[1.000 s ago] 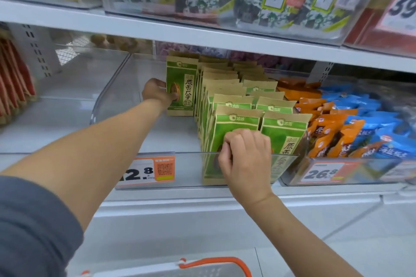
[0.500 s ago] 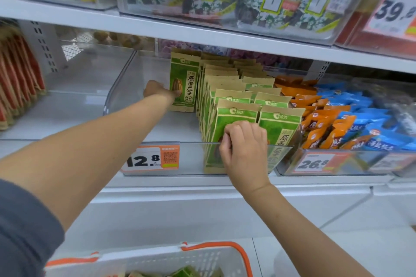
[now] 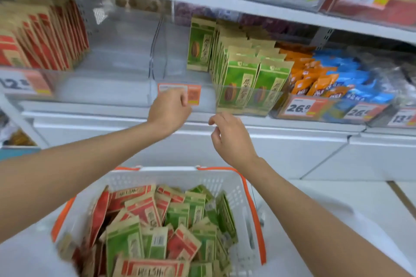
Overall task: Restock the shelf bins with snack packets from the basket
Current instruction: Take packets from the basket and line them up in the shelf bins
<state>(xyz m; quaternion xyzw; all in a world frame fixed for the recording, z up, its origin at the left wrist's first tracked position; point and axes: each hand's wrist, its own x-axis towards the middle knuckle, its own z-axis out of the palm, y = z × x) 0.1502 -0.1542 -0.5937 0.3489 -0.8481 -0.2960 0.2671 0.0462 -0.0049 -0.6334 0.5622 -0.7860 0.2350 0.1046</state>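
A white basket (image 3: 238, 189) with orange handles sits below me, holding several green and red snack packets (image 3: 146, 229). On the shelf, a clear bin (image 3: 157, 60) holds rows of upright green packets (image 3: 240, 78) on its right side; its left side is bare. My left hand (image 3: 168, 110) hangs in front of the bin's price tag, fingers loosely curled, holding nothing. My right hand (image 3: 229, 135) is just below the bin's front edge, fingers relaxed and empty.
Red packets (image 3: 45, 36) fill the bin to the left. Orange packets (image 3: 313, 78) and blue packets (image 3: 360, 78) fill the bin to the right. A shelf (image 3: 225, 2) with more bins runs overhead. White cabinet fronts lie below the shelf.
Both hands let go of the green packets and pulled back out of the bin toward me. The view tilted down, so the basket now shows in full.
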